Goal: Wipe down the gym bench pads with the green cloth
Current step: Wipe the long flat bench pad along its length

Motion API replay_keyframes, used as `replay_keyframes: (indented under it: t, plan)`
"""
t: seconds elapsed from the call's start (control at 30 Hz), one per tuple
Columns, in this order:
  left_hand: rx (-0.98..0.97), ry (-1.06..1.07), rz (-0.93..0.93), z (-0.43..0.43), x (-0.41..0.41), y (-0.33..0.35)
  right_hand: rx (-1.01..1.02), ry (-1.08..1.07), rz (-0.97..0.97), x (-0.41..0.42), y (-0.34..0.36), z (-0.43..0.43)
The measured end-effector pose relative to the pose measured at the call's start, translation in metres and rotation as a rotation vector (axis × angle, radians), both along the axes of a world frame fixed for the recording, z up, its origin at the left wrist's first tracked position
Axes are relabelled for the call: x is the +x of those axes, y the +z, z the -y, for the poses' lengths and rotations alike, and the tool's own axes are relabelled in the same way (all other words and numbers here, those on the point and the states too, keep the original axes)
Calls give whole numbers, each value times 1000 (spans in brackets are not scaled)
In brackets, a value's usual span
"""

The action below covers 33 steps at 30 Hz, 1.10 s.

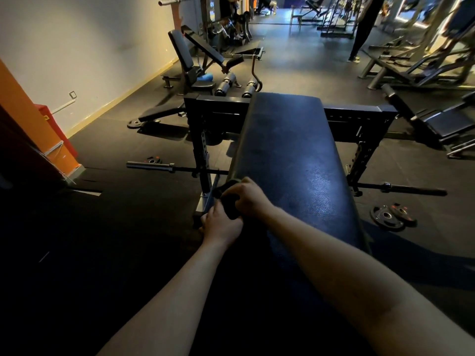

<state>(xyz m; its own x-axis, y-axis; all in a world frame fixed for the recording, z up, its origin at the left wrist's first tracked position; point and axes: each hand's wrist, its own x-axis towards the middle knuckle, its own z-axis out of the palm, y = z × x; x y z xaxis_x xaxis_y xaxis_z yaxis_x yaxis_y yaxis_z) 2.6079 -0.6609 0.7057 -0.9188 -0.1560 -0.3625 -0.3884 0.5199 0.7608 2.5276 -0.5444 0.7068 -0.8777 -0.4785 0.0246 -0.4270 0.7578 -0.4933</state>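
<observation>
Both bare forearms stretch forward and meet at the left edge of the long black padded bench surface (290,150), near its closer end. The left hand (222,224) sits just off that edge, knuckles up, its fingers curled round the lower part of a dark bunched cloth (229,201) whose green hardly shows in the dim light. The right hand (250,197) reaches in over the surface from the right, its fingers closed on the cloth's upper part at the edge. A steel barbell (150,165) lies on the black rubber floor (115,227) beneath the surface. Two round weight plates (392,217) lie on the floor beyond its right edge.
</observation>
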Motion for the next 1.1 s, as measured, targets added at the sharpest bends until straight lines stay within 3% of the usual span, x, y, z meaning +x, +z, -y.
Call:
replay_keyframes:
  t: [0.17,0.3,0.47,0.6,0.73,0.93,1.1]
  plan:
    - [38,-30,81,8,15,19,39,56,-43,45,7,-22]
    - [-112,-93,233,0,34,23,183,-107,-111,63,0,-61]
    - [-325,-77,-6,-11,69,-1,295,-463,-133,76,-7,-122]
    - [-323,-67,-50,-11,69,-5,173,-642,-69,72,-1,-113]
    - [-256,-95,-46,-5,63,-8,14,-516,-27,55,-1,-58]
    - [24,87,-72,-2,67,-10,14,5,25,59,0,39]
    - [-191,-70,-99,3,67,-10,80,47,-46,54,-6,6]
